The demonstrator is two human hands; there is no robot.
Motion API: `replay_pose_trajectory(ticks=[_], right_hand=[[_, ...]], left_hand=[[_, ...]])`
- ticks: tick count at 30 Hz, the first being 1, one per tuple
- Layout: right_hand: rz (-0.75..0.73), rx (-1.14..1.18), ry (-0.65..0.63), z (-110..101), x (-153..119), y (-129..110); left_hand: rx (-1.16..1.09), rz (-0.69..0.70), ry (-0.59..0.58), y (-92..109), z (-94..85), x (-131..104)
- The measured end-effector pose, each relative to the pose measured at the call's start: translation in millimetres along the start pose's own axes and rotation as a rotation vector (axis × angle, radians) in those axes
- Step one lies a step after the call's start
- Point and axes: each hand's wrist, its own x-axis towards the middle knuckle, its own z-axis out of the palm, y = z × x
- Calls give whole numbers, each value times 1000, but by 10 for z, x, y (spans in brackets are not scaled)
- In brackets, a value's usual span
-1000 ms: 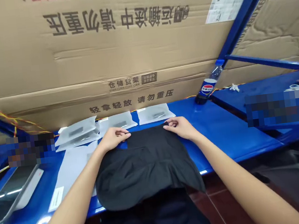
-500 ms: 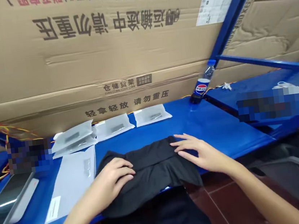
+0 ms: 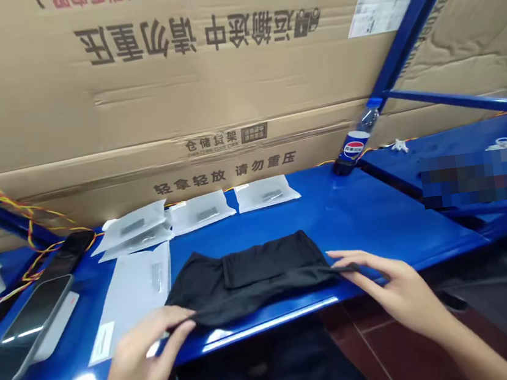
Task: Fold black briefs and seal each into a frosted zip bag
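Note:
A black cloth garment (image 3: 271, 260) lies partly folded on the blue shelf top, its far part turned over into a flat rectangle. My left hand (image 3: 150, 350) pinches the near left corner between thumb and fingers. At the other end, my right hand (image 3: 392, 287) grips the near right corner, thumb below and fingers above. The near edge is drawn taut between both hands and raised a little along the shelf's front edge. Close to my left hand lies a flat frosted bag (image 3: 131, 291) with a white label.
Several frosted packets (image 3: 203, 213) lie along the back against a large cardboard sheet (image 3: 222, 89). A cola bottle (image 3: 355, 143) stands by the blue post (image 3: 414, 34). On the left are a dark-screened device (image 3: 27, 325) and yellow-red wires (image 3: 29, 211).
Both hands were lying on the cloth with fingers spread; now they hold its near corners. The far part is folded over, and the near flap has been lifted off the front edge.

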Motion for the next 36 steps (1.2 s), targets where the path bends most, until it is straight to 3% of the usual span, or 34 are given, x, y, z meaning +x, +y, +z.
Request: replay_pose_trajectory(ticks=[3, 6, 8, 12, 17, 21, 24, 26, 29, 31, 33, 34, 36], right_hand=[[78, 34, 82, 145, 370, -57], [108, -18, 61, 310, 686, -36], [130, -81, 53, 394, 793, 4], [153, -176, 97, 529, 801, 43], [171, -211, 107, 622, 794, 41], [295, -156, 77, 387, 930, 41], [356, -262, 206, 162, 1025, -82], [303, -355, 329, 159, 1012, -252], [47, -374, 378, 463, 835, -553], [-107, -293, 243, 761, 647, -703], [-165, -171, 129, 992, 465, -768], [-161, -117, 145, 1058, 393, -767], [-91, -95, 319, 1090, 306, -709]], left_hand=[[-77, -299, 26, -136, 77, 449], [-9, -328, -32, -304, 219, 802], [98, -296, -67, -386, 308, 885], [171, -238, -28, -378, 377, 766], [217, 8, 65, -88, 435, 561], [173, 171, 1, 149, 586, 438], [166, 200, -8, 286, 688, 368], [125, 217, 14, 373, 730, 348], [18, 225, 77, 493, 743, 346], [-37, 208, 98, 548, 715, 342], [-60, 196, 99, 563, 665, 321], [-62, 193, 100, 552, 637, 306], [-45, 185, 108, 494, 594, 275]])
